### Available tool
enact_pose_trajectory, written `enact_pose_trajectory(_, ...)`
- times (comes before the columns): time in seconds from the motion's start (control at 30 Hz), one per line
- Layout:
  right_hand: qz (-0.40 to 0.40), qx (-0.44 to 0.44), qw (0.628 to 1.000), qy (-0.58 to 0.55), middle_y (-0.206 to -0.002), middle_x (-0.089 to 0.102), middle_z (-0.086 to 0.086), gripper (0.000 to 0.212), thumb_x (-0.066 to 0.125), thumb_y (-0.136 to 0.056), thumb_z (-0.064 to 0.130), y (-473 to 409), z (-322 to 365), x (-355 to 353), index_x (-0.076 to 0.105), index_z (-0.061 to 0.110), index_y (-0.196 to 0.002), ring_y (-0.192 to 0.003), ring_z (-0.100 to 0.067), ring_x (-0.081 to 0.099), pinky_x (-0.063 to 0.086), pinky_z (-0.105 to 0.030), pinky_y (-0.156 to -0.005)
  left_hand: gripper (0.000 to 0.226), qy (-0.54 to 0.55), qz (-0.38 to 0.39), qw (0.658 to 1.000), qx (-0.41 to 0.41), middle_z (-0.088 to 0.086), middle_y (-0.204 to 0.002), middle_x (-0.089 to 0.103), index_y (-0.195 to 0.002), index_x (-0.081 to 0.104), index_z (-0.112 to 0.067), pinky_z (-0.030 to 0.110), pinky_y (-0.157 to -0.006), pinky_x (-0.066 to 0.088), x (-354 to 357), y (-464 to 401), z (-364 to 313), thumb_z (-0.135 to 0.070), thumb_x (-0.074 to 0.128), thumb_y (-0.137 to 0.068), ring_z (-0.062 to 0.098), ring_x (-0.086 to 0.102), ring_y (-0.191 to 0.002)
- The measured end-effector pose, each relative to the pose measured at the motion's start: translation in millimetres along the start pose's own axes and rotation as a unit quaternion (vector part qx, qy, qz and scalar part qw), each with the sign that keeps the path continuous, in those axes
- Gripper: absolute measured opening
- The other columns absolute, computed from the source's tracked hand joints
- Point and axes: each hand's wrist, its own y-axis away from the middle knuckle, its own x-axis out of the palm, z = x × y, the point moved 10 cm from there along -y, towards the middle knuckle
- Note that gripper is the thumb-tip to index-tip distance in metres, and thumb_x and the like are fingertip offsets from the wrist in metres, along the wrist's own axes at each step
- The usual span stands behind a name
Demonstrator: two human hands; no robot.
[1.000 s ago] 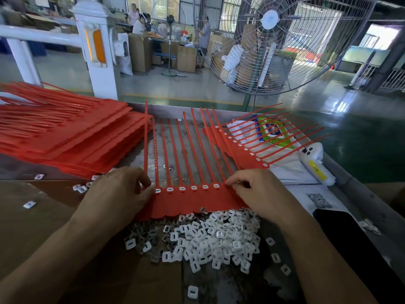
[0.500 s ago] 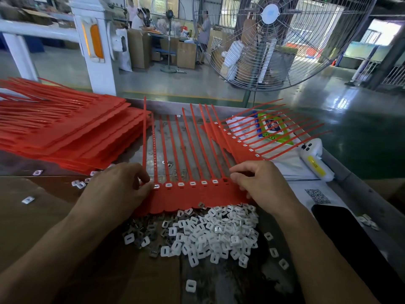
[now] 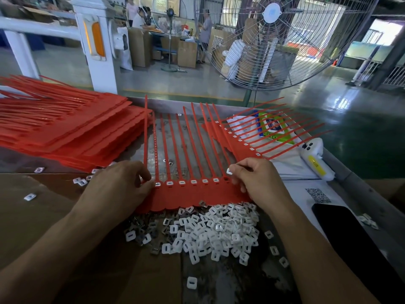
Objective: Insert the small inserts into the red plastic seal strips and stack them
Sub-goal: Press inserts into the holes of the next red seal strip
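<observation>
Seal sheet [image 3: 192, 194] lies flat on the tabletop [image 3: 54, 216] in front of me, tails pointing away. A row of white inserts already sits in its sockets along the head band; I count roughly seven seated, the leftmost by my left thumb.

Left hand [image 3: 118, 189]: my grip is curled onto the sheet's left edge, thumb and forefinger pinching at the first socket, pinning the sheet down.

Right hand [image 3: 258, 181]: grip pinches one loose insert [image 3: 229, 171] between thumb and forefinger, held just above the right end of the row, near what looks like the next unfilled socket.

Step in hand, as I judge it: filling the last sockets on the right of this sheet. Next move calls for lining the insert's slot up square over the socket and pressing it home, left hand holding the sheet from sliding. After that the sheet should go onto a stack.

Supply: heap of white inserts [image 3: 214, 229] just nearer me than the sheet, some darker metal-looking pieces mixed in at its left. Tall stack of red sheets [image 3: 65, 132] at left; another sheet with inserts fitted [image 3: 245, 139] lies angled at right.

Writing: a white bottle [image 3: 313, 159] at right has a yellow label with characters, perhaps "S011", not sure. A QR code [image 3: 317, 195] on white paper beside a dark phone [image 3: 350, 233]. Coloured printed packet under the right sheet, text unreadable.
</observation>
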Motion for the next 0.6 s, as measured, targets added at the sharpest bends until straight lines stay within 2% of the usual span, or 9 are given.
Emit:
enact_pose_trajectory(0.1,0.000,-0.016,0.999,0.037,-0.061,0.065,0.014,0.021,0.066,-0.099,0.031,-1,5,1,0.069,0.027,-0.079,-0.058,-0.003,0.057,0.041,-0.027,-0.061,0.011,-0.002,-0.001,1.000,0.002,-0.017,-0.083,0.061,-0.093,0.070,-0.034,0.035,-0.073,0.053,0,-1,-1,-0.045,0.070,-0.089,-0.001,0.057,-0.078)
enact_pose_trajectory(0.23,0.021,-0.044,0.994,0.097,-0.079,0.067,0.008,0.017,0.065,-0.101,0.023,-3,14,8,0.069,0.024,-0.084,-0.076,-0.007,0.060,0.042,-0.028,-0.065,0.010,0.000,-0.003,1.000,0.005,-0.015,-0.080,0.062,-0.091,0.070,-0.033,0.034,-0.071,0.052,0,-1,-2,-0.043,0.071,-0.088,-0.001,0.057,-0.076)
enact_pose_trajectory(0.4,0.036,-0.050,0.988,0.138,-0.076,0.064,0.016,0.018,0.065,-0.100,0.017,-5,16,12,0.071,0.022,-0.084,-0.070,0.009,0.058,0.034,-0.014,-0.055,0.010,0.005,0.002,1.000,0.000,-0.016,-0.081,0.062,-0.091,0.069,-0.035,0.032,-0.068,0.049,1,-1,-1,-0.044,0.071,-0.088,0.000,0.058,-0.076)
enact_pose_trajectory(0.47,0.036,-0.049,0.989,0.136,-0.076,0.064,0.017,0.018,0.065,-0.100,0.015,-5,15,12,0.071,0.021,-0.084,-0.072,0.015,0.057,0.034,-0.015,-0.057,0.010,0.002,0.005,1.000,0.001,-0.016,-0.082,0.062,-0.092,0.069,-0.035,0.032,-0.068,0.049,2,-2,-1,-0.045,0.071,-0.088,0.000,0.058,-0.076)
enact_pose_trajectory(0.6,0.021,-0.045,0.991,0.128,-0.083,0.068,0.009,0.015,0.072,-0.096,0.021,-5,16,10,0.072,0.023,-0.081,-0.079,-0.003,0.061,0.039,-0.023,-0.062,0.011,-0.003,0.007,1.000,0.005,-0.016,-0.083,0.062,-0.092,0.069,-0.035,0.033,-0.069,0.051,2,-2,-1,-0.045,0.070,-0.089,0.000,0.058,-0.077)
